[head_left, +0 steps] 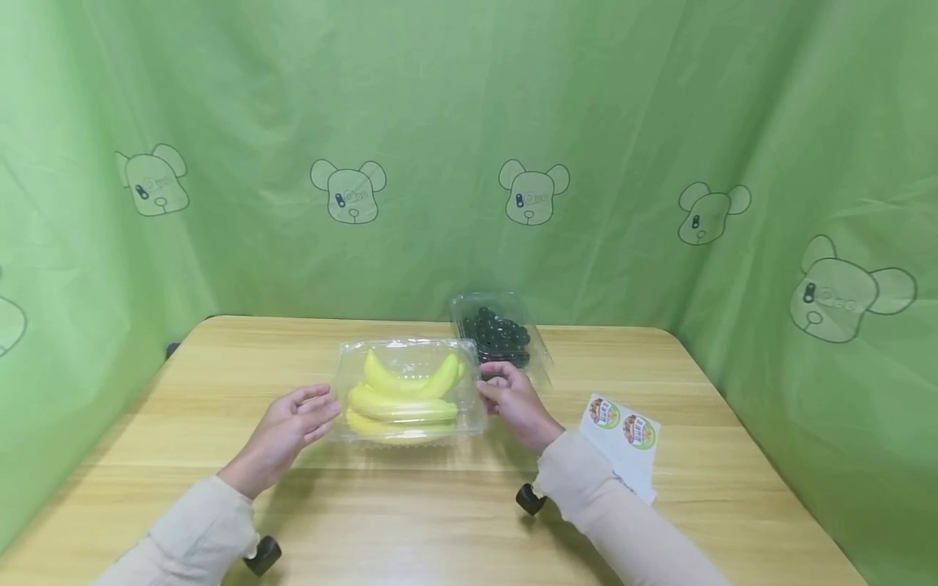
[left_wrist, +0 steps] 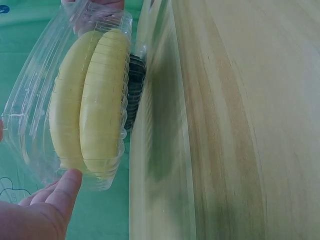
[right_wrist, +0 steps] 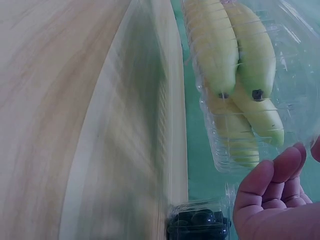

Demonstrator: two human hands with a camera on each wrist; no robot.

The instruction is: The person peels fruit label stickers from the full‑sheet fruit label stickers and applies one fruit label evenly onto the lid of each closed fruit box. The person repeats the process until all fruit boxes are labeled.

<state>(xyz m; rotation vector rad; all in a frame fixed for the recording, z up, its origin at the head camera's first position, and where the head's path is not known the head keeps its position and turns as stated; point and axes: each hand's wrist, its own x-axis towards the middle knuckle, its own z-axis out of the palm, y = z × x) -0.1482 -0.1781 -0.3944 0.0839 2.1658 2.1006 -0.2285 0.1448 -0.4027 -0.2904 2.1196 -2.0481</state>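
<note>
Clear box (head_left: 471,413): off the counter (head_left: 410,533), with its shadow on the wood below and a gap under its ridged base in the wrist views.
Bananas (head_left: 403,413): inside the clear box, lying lengthwise and piled on one another, probably because the long shape suits them that way.
Left grip (head_left: 289,423): fingers at the box's left end, lightly pinching it, as far as the contact shows.
Right grip (head_left: 516,403): bent fingers and thumb pinch the opposite end.
Reason for two ends: likely to share the weight and keep the thin plastic from tipping; holding only the ends also leaves the top uncovered.
Grape box (head_left: 469,303): on the counter, behind and to the right, with dark grapes (head_left: 498,335) inside; its place there seems to leave the front free for handling.
Sticker sheet (head_left: 623,452): flat beside the right sleeve (head_left: 586,480), which partly overlaps it; two round stickers (head_left: 640,432) face up, presumably for easy reach.
</note>
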